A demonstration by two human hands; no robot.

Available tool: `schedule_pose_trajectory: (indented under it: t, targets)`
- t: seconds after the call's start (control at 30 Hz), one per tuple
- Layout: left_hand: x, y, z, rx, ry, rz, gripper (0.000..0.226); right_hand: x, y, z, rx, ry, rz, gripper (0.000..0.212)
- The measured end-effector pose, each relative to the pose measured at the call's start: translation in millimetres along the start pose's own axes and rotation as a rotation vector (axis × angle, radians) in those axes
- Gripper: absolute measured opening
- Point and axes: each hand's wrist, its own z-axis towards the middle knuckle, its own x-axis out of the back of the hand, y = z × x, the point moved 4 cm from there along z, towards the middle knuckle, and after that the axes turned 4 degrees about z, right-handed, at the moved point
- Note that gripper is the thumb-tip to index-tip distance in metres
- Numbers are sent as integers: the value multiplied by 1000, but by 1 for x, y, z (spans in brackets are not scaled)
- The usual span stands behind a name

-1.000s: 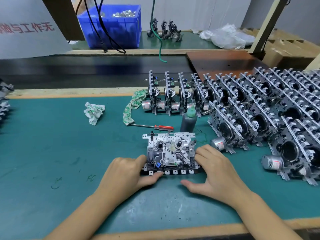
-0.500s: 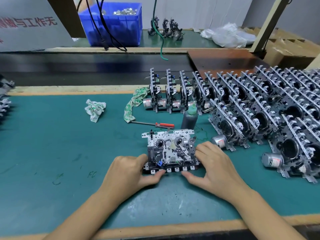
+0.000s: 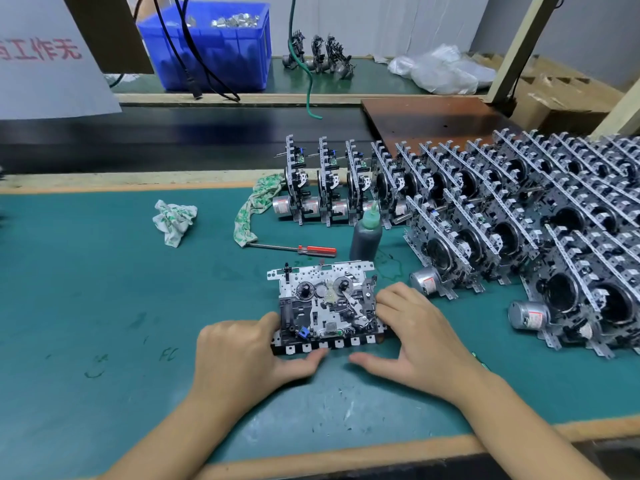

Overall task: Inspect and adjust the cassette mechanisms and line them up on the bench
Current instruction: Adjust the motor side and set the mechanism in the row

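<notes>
Green bench mat: cassette mechanism flat, unmoved since a second ago, left hand and right hand still gripping its sides — inspection continuing, unit not yet in the upright rows.

One cassette mechanism lies flat. Behind it: one screwdriver, one bottle, two rags, one blue bin.

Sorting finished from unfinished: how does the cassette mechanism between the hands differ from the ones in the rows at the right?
The metal cassette mechanism lies flat, face up, held by the left hand and right hand; the lined-up mechanisms stand on edge, untouched, packed closely. Both share the perforated metal frames.
</notes>
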Motion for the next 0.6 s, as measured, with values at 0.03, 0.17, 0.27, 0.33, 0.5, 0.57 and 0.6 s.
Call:
schedule_pose_trajectory:
  t: [0.03,0.17,0.27,0.33,0.5,0.57,0.6]
  targets:
    - [-1,0,0,16,5,-2,57,0,0,0,0,-14,21,46]
    - [-3,-2,0,-6,-30,-75,58,0,-1,0,-8,27,-45,43]
    - [-3,-4,3,-63,-92,-161,63,0,1,0,-51,56,-132,44]
    - [-2,-3,3,-92,-113,-167,69,0,2,0,-56,41,-163,44]
    - [3,3,-3,-187,-59,-190,74,3,1,-1,-40,47,-130,42]
    - [4,4,-4,-183,-36,-189,74,3,2,-3,-29,15,-101,44]
    - [4,5,-4,-180,-33,-186,74,3,2,-3,-26,-3,-99,48]
